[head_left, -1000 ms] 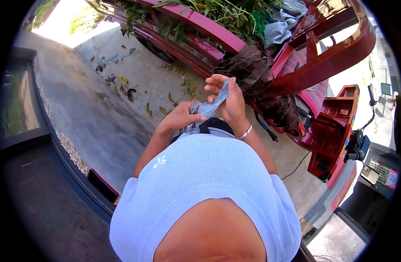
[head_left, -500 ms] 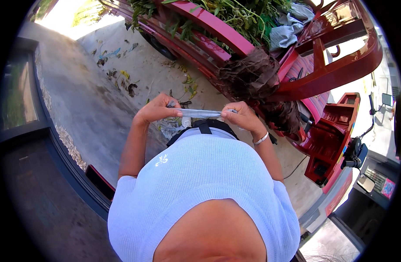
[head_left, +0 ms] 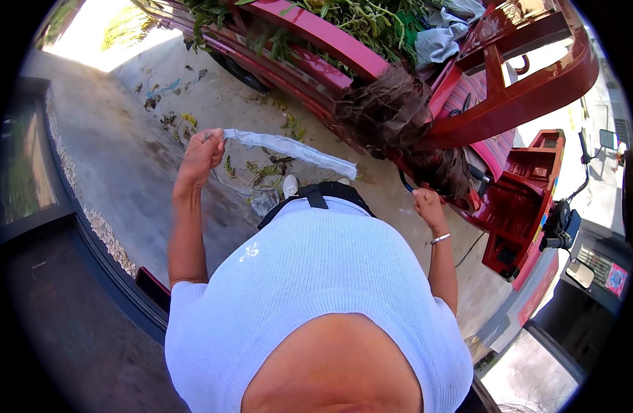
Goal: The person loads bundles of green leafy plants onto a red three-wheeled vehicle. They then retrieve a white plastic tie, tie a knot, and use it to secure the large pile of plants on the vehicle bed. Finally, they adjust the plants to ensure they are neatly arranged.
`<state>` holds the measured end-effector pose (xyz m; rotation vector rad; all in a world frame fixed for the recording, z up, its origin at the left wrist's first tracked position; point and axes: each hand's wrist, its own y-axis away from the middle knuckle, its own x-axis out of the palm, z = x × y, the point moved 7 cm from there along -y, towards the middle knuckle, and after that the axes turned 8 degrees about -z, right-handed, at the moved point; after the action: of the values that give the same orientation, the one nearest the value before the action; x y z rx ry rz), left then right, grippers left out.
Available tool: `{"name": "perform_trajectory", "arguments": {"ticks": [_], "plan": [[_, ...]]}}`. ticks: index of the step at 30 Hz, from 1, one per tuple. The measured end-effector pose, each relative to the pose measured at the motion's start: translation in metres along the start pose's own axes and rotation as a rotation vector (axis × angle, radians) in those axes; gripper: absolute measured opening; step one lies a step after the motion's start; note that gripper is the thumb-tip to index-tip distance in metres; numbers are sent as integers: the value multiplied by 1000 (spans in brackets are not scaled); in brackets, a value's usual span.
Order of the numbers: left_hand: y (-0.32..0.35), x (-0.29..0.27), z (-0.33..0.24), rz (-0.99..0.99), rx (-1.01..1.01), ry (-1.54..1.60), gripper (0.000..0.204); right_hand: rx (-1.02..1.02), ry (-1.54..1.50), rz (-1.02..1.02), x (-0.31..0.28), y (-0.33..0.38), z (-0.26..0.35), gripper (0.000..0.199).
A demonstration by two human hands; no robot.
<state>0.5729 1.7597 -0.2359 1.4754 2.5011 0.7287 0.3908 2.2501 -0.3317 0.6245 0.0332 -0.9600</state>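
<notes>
The rolled pale cloth strip [head_left: 289, 148], stretched between both hands half a second ago, is now gripped by the left hand [head_left: 203, 153] alone, whose grip is closed around one end; the rest trails out rightward from that grip. The right hand [head_left: 427, 204] has been let go and is loosely curled on nothing, well apart from the free end. Beyond the grip, the red cart bed [head_left: 316, 31] is filled with green cuttings [head_left: 358, 17] and grey cloth [head_left: 437, 41].
</notes>
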Motion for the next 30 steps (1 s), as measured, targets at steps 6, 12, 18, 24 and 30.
{"name": "perform_trajectory", "arguments": {"ticks": [6,12,18,24,30], "plan": [[5,2,-22,-1,32,-174,34,454,1473,222,-30,89,-119,46],[4,74,0,172,-10,-198,34,-644,158,-137,113,35,158,30],[9,132,5,325,41,-197,28,-859,62,187,201,21,259,53],[14,116,1,266,359,-458,23,-774,29,103,205,8,234,20],[19,89,-3,176,392,-441,26,-753,35,195,201,13,242,8]]}}
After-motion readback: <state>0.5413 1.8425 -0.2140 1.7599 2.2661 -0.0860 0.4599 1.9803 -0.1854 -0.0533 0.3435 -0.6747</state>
